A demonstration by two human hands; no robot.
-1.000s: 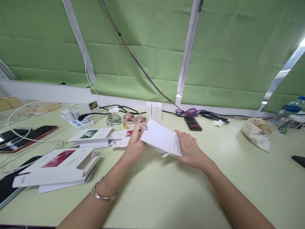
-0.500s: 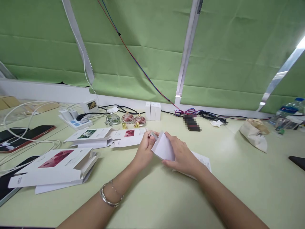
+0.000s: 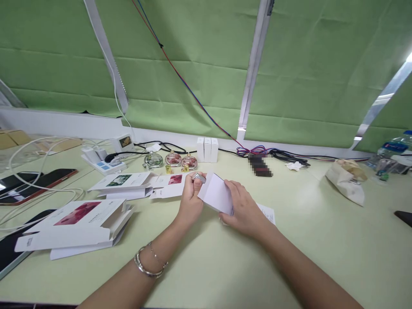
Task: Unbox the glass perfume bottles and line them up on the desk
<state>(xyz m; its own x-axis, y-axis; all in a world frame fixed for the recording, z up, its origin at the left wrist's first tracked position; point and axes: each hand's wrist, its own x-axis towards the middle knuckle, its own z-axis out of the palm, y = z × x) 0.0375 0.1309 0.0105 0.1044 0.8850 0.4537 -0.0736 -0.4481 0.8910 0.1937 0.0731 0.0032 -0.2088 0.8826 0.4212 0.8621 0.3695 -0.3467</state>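
Between the thumb and fingers of my left hand (image 3: pixel 190 198) is a small shiny silver piece (image 3: pixel 199 177), rounded and cap-like; its exact kind is unclear. My right hand (image 3: pixel 243 207) is closed around a small white carton (image 3: pixel 216 194), thumb in front and fingers over the far side. The carton is tilted, with one end toward my left hand and close to the silver piece. Partly behind my right hand lies a printed white sheet (image 3: pixel 268 213). Round glass perfume bottles with green (image 3: pixel 153 160) and red contents (image 3: pixel 189 162) stand beyond my left hand.
Flat white boxes with a red picture (image 3: pixel 79 213) and a green picture (image 3: pixel 118 180) lie to the left. Upright narrow white boxes (image 3: pixel 207 149) stand at the back. Phones (image 3: pixel 48 180), a power strip (image 3: pixel 104 165), cables, a crumpled bag (image 3: pixel 346 182) and a water bottle (image 3: pixel 394 148) surround the area.
My left hand has moved slightly left and up with the silver piece, which now sticks out more to the right. The white carton has shifted slightly left and turned in my right hand.
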